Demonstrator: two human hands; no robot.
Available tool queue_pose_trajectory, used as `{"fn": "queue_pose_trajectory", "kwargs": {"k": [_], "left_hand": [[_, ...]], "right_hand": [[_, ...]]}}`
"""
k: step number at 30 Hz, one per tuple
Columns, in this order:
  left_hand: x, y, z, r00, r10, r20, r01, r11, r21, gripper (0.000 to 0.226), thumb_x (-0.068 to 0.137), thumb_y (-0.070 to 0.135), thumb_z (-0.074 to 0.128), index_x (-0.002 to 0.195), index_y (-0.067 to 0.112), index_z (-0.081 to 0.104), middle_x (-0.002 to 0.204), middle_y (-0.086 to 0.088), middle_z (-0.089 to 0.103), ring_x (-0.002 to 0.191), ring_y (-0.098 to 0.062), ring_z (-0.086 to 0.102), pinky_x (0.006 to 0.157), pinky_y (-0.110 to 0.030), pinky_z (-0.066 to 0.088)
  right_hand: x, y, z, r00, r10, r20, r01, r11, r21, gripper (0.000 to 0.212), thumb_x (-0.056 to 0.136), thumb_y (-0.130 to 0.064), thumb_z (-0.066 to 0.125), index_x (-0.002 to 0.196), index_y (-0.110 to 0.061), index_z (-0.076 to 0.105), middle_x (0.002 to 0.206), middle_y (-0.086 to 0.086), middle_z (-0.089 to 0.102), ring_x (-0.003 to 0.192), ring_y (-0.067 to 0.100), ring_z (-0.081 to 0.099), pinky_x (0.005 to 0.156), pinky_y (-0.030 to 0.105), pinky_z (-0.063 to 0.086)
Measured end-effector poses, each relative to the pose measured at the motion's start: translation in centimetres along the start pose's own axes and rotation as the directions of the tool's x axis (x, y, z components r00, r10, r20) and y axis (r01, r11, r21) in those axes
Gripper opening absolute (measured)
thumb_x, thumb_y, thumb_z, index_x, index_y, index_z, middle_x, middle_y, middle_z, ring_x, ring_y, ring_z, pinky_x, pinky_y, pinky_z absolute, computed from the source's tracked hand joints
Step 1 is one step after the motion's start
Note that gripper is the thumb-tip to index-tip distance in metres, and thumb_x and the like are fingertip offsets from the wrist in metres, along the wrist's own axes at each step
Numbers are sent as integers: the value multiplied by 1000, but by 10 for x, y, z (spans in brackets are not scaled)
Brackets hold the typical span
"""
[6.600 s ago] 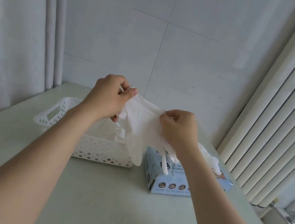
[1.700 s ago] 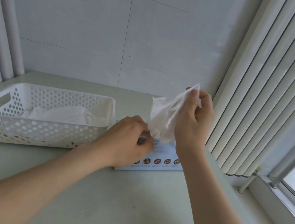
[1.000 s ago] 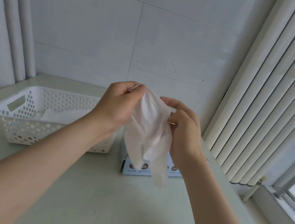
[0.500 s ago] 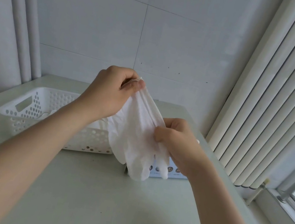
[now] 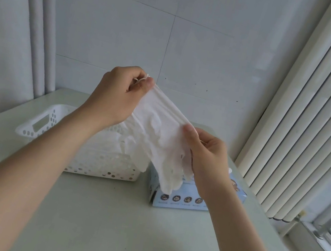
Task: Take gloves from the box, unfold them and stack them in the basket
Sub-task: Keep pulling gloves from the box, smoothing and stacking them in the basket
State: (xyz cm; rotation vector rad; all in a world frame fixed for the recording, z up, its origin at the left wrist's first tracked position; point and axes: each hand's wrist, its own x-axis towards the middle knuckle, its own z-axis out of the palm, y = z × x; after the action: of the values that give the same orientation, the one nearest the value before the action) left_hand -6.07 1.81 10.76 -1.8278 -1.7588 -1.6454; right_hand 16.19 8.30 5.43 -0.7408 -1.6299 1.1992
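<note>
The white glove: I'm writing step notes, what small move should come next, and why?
Probably carry the white glove left and lay it in the white basket. The left hand and right hand pinch its top edge, it hangs unfolded, and other gloves lie there.

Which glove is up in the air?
The glove pinched between the left hand and right hand, stretched out off the table. The other gloves lie in the basket.

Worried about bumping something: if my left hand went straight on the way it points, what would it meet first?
Likely the tiled wall: the left hand, pinching the glove, points past the basket; depth is unclear.
</note>
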Motion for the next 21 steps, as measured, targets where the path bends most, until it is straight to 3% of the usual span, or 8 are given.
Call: {"fn": "queue_pose_trajectory", "kwargs": {"k": [2, 6, 8, 10, 13, 16, 19, 21], "left_hand": [[2, -2, -3, 999, -40, -5, 40, 998, -44, 39, 109, 34, 55, 72, 20, 52, 58, 7, 36, 51, -10, 34, 53, -26, 28], [6, -11, -9, 988, -150, -17, 148, 985, -91, 39, 106, 35, 56, 88, 2, 65, 59, 7, 41, 49, -8, 34, 54, -30, 28], [6, -21, -16, 976, -218, -13, 216, 972, -92, 41, 103, 36, 57, 85, -1, 59, 60, 3, 40, 52, -13, 34, 55, -29, 33], [6, -35, -23, 954, -299, 7, 299, 952, -68, 41, 100, 38, 56, 85, 0, 55, 62, -1, 40, 57, -20, 37, 52, -33, 41], [2, -61, -34, 941, -337, 34, 329, 933, 148, 41, 103, 34, 51, 78, 1, 48, 61, -5, 42, 60, -26, 38, 56, -34, 38], [-6, -93, -40, 925, -371, 76, 322, 875, 362, 40, 107, 30, 41, 72, 10, 37, 67, -6, 48, 64, -29, 46, 56, -37, 30], [-14, -115, -45, 888, -448, 103, 336, 785, 521, 39, 110, 35, 33, 76, 17, 37, 84, -10, 56, 77, -31, 53, 64, -38, 35], [-18, -118, -48, 858, -505, 97, 344, 704, 621, 35, 112, 38, 32, 88, 14, 42, 90, -8, 54, 83, -32, 54, 70, -39, 39]], "right_hand": [[7, -4, 10, 999, 14, -44, -14, 1000, -7, 27, 104, -37, 66, 97, -17, 83, 90, 13, 80, 75, 24, 69, 69, 37, 57], [34, -14, 25, 994, 71, -85, -73, 997, -21, 27, 101, -38, 69, 92, -17, 83, 76, 5, 74, 60, 21, 65, 55, 30, 54], [52, -15, 35, 995, 89, -55, -92, 994, -61, 27, 97, -38, 71, 92, -15, 83, 82, 9, 75, 66, 31, 66, 65, 38, 59], [69, -12, 48, 995, 98, -8, -98, 986, -135, 39, 92, -40, 70, 98, -3, 77, 80, 12, 65, 68, 28, 57, 69, 40, 52], [89, -7, 69, 985, 164, 54, -144, 954, -262, 43, 95, -34, 70, 101, 9, 71, 73, 11, 57, 62, 23, 51, 60, 35, 45], [99, -2, 90, 971, 204, 124, -129, 884, -450, 39, 99, -26, 67, 98, 13, 70, 60, 13, 56, 40, 18, 41, 42, 18, 33], [106, 9, 110, 957, 210, 201, -44, 789, -613, 40, 100, -25, 64, 81, 10, 68, 55, 9, 65, 37, 20, 39, 42, 18, 34], [111, 16, 123, 948, 216, 236, 2, 734, -679, 40, 101, -25, 64, 85, 11, 68, 53, 6, 64, 37, 18, 42, 41, 16, 34]]}}
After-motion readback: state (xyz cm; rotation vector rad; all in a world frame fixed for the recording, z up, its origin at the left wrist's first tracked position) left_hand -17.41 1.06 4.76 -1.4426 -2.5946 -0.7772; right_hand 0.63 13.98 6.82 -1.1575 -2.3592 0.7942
